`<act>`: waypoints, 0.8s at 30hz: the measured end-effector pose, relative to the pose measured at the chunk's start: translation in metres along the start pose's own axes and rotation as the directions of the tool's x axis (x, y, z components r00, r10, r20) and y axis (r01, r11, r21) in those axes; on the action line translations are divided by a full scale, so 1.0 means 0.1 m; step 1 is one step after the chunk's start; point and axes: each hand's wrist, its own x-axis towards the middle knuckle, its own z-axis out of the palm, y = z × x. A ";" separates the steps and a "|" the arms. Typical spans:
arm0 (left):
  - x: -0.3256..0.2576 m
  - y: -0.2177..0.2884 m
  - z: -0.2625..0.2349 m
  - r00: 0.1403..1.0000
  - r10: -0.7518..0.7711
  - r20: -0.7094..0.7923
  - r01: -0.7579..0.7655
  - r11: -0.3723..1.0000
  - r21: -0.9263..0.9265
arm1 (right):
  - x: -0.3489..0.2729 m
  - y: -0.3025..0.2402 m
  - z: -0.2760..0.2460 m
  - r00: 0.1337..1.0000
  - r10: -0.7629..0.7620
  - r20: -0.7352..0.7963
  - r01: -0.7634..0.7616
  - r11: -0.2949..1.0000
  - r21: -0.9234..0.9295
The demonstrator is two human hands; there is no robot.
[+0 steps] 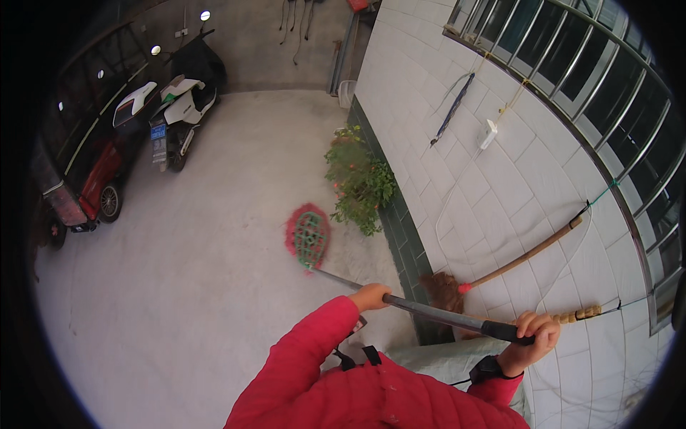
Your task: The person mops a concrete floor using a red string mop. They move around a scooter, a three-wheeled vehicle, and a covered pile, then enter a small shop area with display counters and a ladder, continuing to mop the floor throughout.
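The mop (421, 307), its head (309, 237) at the floor (179, 286) left of the plant (361, 186), looks light, stiff-poled and soft-fringed, best held where the fingers of the left hand (371, 296) and right hand (537, 334) wrap its shaft and end grip (500, 329).

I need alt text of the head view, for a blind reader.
A person's left hand and right hand grip a long, grey-handled mop with an oval pink-and-green head, extended over pale concrete floor. A leafy green plant stands beside a white-tiled wall.
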 end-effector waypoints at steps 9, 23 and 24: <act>0.65 -0.72 0.13 0.994 -0.090 0.055 0.089 0.996 0.031 | 0.21 1.00 0.08 0.998 0.062 0.026 -0.060 0.994 -0.093; 0.21 -1.39 -0.71 0.810 -0.436 -0.391 0.448 0.892 -0.067 | 1.09 2.78 0.64 0.918 0.070 0.391 -0.232 0.893 0.385; 0.07 -1.48 -0.74 0.788 -0.449 -0.422 0.480 0.877 -0.035 | 1.07 2.90 0.74 0.885 0.066 0.460 -0.279 0.868 0.411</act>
